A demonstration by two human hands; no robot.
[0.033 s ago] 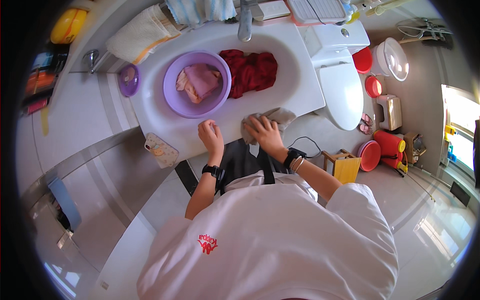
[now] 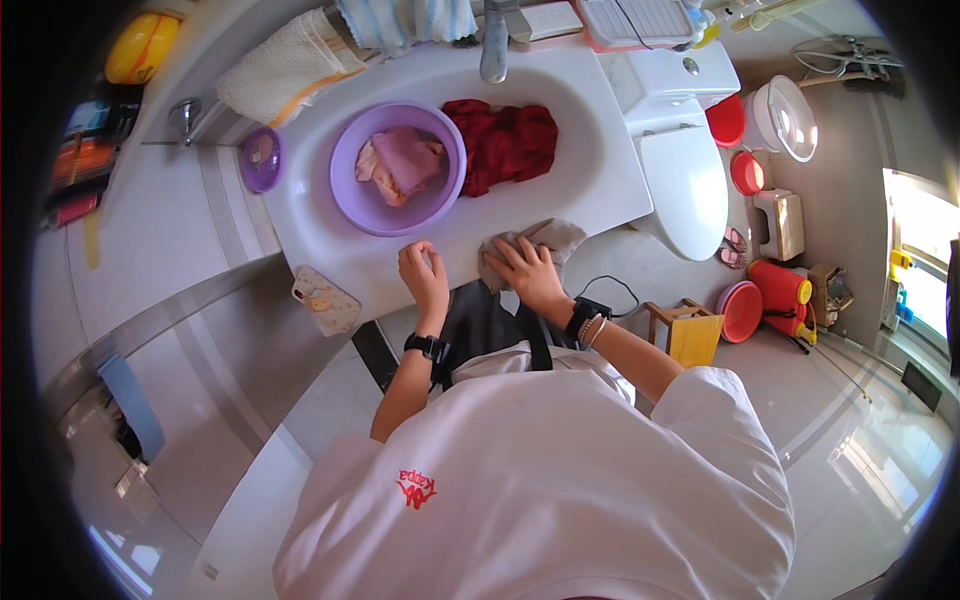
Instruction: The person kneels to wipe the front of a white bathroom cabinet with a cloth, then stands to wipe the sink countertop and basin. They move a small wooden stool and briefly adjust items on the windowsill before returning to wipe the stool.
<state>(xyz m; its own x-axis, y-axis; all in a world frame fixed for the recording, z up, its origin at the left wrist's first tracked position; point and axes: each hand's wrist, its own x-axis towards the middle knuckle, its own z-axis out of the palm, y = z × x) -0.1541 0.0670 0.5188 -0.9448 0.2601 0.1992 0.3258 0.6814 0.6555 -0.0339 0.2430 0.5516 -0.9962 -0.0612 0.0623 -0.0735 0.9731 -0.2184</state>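
Note:
My right hand (image 2: 532, 275) lies with fingers spread on a grey cloth (image 2: 557, 238), pressed against the front rim of a wide white washbasin (image 2: 605, 165). My left hand (image 2: 425, 278) hovers at the same rim, left of the cloth, its fingers loosely curled with nothing visible in them. In the washbasin, a purple plastic basin (image 2: 343, 195) holds pink and peach cloth (image 2: 405, 165). Beside it on the right is a bunched dark red cloth (image 2: 510, 145). A phone in a patterned case (image 2: 328, 302) rests on the near left corner.
A metal faucet (image 2: 494, 45) reaches over the washbasin from behind. To the right stand a white toilet (image 2: 683, 185), a wooden stool (image 2: 690, 335) and a red basin (image 2: 740, 312). Towels (image 2: 285, 65) hang at the back left, above a purple lid (image 2: 262, 160).
My right hand and the grey cloth under it have shifted slightly left along the rim. My left hand keeps its curled pose. The whole view has moved a little.

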